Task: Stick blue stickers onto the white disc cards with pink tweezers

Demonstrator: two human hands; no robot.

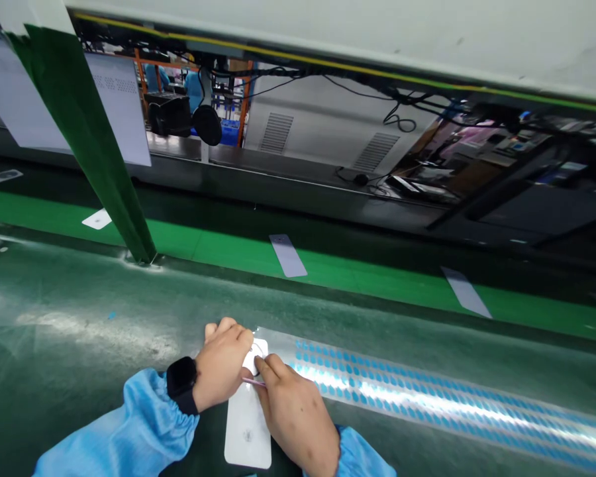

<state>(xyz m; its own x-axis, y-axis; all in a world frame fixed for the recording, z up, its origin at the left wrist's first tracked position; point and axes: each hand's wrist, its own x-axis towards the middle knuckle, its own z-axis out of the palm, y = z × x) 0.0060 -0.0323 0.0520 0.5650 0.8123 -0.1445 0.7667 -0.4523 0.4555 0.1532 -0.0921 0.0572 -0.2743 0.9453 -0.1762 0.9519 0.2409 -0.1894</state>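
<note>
A flat white panel [248,430] with rounded corners lies on the green bench in front of me, with a faint round mark near its lower end. My left hand [223,364] is closed over the panel's upper left edge, its thumb on the near side. Across the panel, my right hand [295,407] is pinched, with its index fingertip down at a dark ring-like outline near the upper end. A thin pinkish stick-like tool [253,382] shows between the hands, under the right fingers; its kind is hidden. Right of the panel starts a clear strip with rows of blue stickers [377,377].
Behind the bench edge runs a green conveyor belt [218,248] with spaced panels, one pale panel [289,256] straight ahead. A green-wrapped post [99,159] stands at left. Overhead hangs a white shelf [352,40] with cables beneath. People in blue are far back.
</note>
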